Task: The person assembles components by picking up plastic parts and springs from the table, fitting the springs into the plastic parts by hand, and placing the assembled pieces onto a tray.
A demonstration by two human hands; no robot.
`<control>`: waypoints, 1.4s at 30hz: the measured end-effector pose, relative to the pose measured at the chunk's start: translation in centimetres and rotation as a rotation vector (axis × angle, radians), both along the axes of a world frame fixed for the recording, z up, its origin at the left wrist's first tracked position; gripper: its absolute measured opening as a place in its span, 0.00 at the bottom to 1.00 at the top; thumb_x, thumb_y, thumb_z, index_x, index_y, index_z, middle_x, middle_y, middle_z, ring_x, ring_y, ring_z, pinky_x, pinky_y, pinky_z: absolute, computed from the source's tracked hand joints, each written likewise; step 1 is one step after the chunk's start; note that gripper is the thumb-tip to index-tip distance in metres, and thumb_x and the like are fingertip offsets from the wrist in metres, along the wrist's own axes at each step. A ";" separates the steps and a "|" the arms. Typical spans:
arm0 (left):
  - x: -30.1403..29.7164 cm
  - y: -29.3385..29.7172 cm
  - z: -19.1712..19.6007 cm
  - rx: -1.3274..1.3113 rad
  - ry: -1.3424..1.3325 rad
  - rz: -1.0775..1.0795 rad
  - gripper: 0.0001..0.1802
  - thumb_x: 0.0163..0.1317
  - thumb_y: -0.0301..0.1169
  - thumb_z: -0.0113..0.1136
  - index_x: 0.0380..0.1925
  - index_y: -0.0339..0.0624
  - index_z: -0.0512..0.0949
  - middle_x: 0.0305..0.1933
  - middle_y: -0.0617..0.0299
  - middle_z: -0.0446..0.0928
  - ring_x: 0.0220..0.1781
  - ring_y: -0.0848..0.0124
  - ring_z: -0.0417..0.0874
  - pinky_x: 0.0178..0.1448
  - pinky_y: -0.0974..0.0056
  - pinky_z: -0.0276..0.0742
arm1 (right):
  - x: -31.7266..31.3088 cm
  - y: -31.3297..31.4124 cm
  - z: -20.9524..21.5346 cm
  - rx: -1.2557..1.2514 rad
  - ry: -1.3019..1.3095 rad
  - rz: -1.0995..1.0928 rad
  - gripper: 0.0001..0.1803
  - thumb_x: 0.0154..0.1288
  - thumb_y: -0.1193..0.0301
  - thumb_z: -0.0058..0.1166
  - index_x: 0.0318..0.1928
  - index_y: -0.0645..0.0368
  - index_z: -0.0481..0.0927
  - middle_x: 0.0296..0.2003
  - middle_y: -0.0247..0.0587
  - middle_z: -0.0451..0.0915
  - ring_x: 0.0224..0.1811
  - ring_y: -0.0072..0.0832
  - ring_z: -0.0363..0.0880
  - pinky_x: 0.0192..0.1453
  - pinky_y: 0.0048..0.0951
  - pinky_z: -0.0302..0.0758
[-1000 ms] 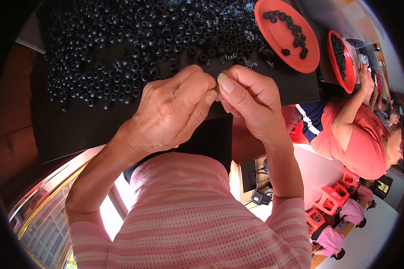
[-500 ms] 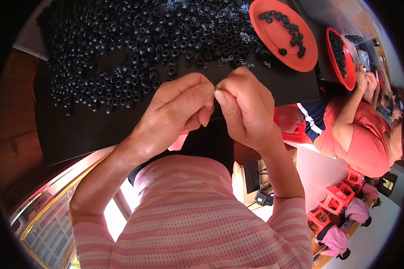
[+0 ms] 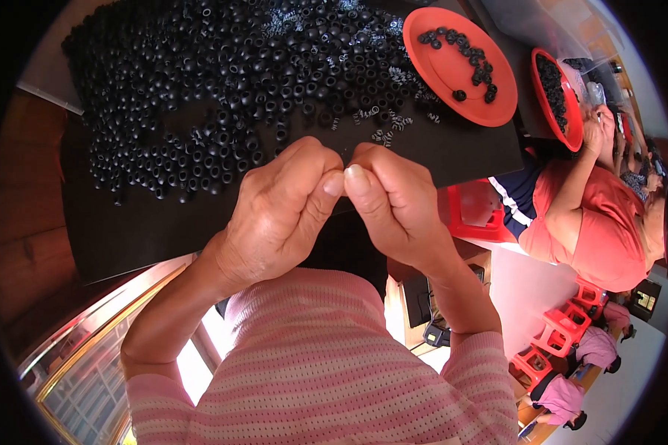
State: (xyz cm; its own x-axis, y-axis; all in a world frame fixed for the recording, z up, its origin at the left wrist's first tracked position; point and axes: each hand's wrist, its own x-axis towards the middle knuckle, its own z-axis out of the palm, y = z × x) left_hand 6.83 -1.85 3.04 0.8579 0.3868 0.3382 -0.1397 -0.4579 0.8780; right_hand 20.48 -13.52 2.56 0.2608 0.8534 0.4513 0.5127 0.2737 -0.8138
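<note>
My left hand [image 3: 278, 211] and my right hand [image 3: 393, 204] are held together over the near edge of a black table top [image 3: 148, 230]. Their thumbs and forefingers press tip to tip, pinching something tiny that the fingers hide. Beyond them lies a wide heap of small black ring-shaped caps [image 3: 223, 74]. Several little metal springs [image 3: 382, 136] lie scattered at the heap's right side. An orange plate [image 3: 445, 74] at the far right of the table holds several black pieces.
A second red bowl [image 3: 536, 81] full of black pieces stands further right, in front of another person in an orange top [image 3: 601, 215]. Red plastic stools [image 3: 475, 211] stand below the table's right edge. A wooden surface borders the table on the left.
Both hands have drawn slightly nearer to me and lower in the picture, staying pinched together. Nothing on the table has moved.
</note>
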 end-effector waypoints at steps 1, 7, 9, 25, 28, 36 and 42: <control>0.0 0.1 -0.4 0.080 -0.056 0.021 0.07 0.72 0.26 0.54 0.35 0.33 0.73 0.29 0.56 0.70 0.26 0.65 0.72 0.31 0.64 0.70 | -0.3 0.0 0.1 -0.018 0.059 -0.008 0.10 0.71 0.73 0.54 0.32 0.64 0.72 0.24 0.41 0.71 0.22 0.32 0.72 0.25 0.30 0.68; 0.2 0.4 -0.4 -0.050 0.004 0.016 0.07 0.72 0.26 0.53 0.34 0.34 0.73 0.26 0.56 0.68 0.24 0.61 0.70 0.30 0.61 0.69 | -0.2 0.6 -0.4 0.009 0.123 -0.021 0.09 0.71 0.74 0.53 0.33 0.64 0.72 0.25 0.42 0.71 0.23 0.35 0.72 0.28 0.32 0.69; 1.1 1.2 -0.5 0.038 0.035 0.044 0.09 0.71 0.29 0.53 0.32 0.35 0.72 0.25 0.51 0.71 0.25 0.53 0.75 0.30 0.56 0.71 | 1.2 0.8 -0.8 -0.010 -0.094 -0.083 0.06 0.71 0.75 0.53 0.35 0.63 0.73 0.27 0.44 0.72 0.25 0.41 0.74 0.29 0.35 0.70; 3.9 5.0 -0.2 0.673 0.193 0.128 0.09 0.64 0.34 0.60 0.34 0.41 0.74 0.32 0.56 0.77 0.31 0.53 0.82 0.33 0.53 0.78 | 6.9 -0.2 0.2 -0.360 -0.762 -0.255 0.09 0.62 0.71 0.58 0.41 0.59 0.75 0.37 0.43 0.73 0.34 0.42 0.80 0.29 0.41 0.75; 3.5 4.8 0.0 0.629 0.189 0.104 0.08 0.64 0.32 0.61 0.35 0.39 0.75 0.32 0.56 0.77 0.30 0.57 0.82 0.32 0.57 0.77 | 6.9 0.3 0.1 -0.437 -0.779 -0.239 0.11 0.62 0.75 0.57 0.44 0.59 0.75 0.37 0.42 0.73 0.35 0.44 0.78 0.34 0.41 0.75; 3.6 4.2 0.5 0.430 0.168 0.009 0.06 0.65 0.28 0.61 0.35 0.36 0.76 0.29 0.57 0.75 0.26 0.64 0.78 0.30 0.62 0.72 | 6.8 -0.4 0.4 -0.354 -0.622 -0.247 0.11 0.58 0.79 0.56 0.42 0.58 0.73 0.36 0.42 0.73 0.36 0.44 0.77 0.35 0.40 0.75; 4.5 3.8 -0.1 0.391 0.152 -0.023 0.06 0.64 0.27 0.61 0.34 0.36 0.75 0.28 0.57 0.74 0.26 0.63 0.76 0.30 0.62 0.71 | 6.9 -0.3 -0.5 -0.325 -0.627 -0.249 0.13 0.57 0.81 0.55 0.43 0.57 0.73 0.37 0.43 0.73 0.33 0.45 0.77 0.34 0.39 0.74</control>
